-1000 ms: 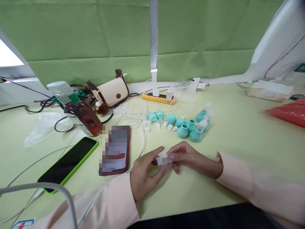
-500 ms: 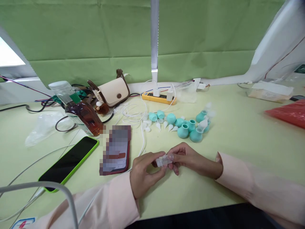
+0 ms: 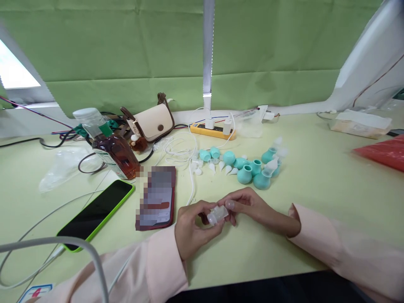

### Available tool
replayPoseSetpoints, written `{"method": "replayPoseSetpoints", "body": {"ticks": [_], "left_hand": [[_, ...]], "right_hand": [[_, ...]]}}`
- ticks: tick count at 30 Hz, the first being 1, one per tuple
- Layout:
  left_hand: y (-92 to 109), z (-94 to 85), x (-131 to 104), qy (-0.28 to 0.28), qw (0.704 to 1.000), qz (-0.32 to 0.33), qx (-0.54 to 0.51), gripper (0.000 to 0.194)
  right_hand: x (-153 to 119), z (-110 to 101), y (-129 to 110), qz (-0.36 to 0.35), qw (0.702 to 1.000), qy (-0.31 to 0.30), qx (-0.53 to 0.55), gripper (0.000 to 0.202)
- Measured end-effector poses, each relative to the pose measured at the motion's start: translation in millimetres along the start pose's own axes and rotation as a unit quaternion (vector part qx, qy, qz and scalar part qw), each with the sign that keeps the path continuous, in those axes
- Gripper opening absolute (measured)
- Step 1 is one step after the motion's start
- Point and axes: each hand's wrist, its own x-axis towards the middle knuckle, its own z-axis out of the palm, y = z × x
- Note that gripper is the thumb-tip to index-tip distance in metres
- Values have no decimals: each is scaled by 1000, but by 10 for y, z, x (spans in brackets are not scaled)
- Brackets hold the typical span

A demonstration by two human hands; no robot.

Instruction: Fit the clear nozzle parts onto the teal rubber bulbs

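My left hand [image 3: 197, 229] pinches a small translucent plastic cylinder [image 3: 217, 215] between thumb and fingers, above the near part of the table. My right hand [image 3: 249, 206] is closed at the cylinder's right end, its thumb tip beside the rim and its other fingertips partly hidden behind it. Beyond my hands lie several turquoise rubber bulbs [image 3: 245, 174], some upright and some on their sides. White pointed tips [image 3: 228, 169] lie in front of them. A translucent funnel-like piece [image 3: 270, 166] sits in the mouth of one bulb.
Left of my hands lie a phone in a red case [image 3: 157, 200] and a green-edged phone [image 3: 96, 214]. Behind them stand a bottle of brown liquid [image 3: 116, 153] and a cream handbag [image 3: 153, 122]. White cables lead to a yellow power strip [image 3: 202, 131]. A red packet [image 3: 383, 151] lies right.
My right thumb has drawn back from the cylinder's side to its right end, showing more of the cylinder. The whole view has shifted slightly.
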Motion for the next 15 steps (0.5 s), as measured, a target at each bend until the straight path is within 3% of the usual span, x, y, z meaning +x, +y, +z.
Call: {"method": "replayPoseSetpoints", "body": {"ticks": [2, 3, 5, 7, 10, 15], "left_hand": [[-16, 4, 6, 3, 1000, -14, -1, 19], [-24, 4, 11, 4, 1000, -21, -5, 20], [-38, 1, 21, 6, 999, -36, -15, 21], [-48, -3, 31, 4, 998, -50, -27, 22], [-51, -5, 42, 0, 997, -66, -47, 25], [-33, 1, 49, -5, 995, -76, -59, 24]], "right_hand": [[8, -54, -27, -94, 984, 72, -130, 26], [20, -88, -46, -153, 960, 111, -205, 25], [61, -158, -101, -254, 882, 170, -359, 24], [126, -206, -172, -285, 794, 192, -502, 25], [259, -214, -263, -220, 696, 178, -659, 34], [503, -224, -206, -63, 614, 196, -762, 46]]}}
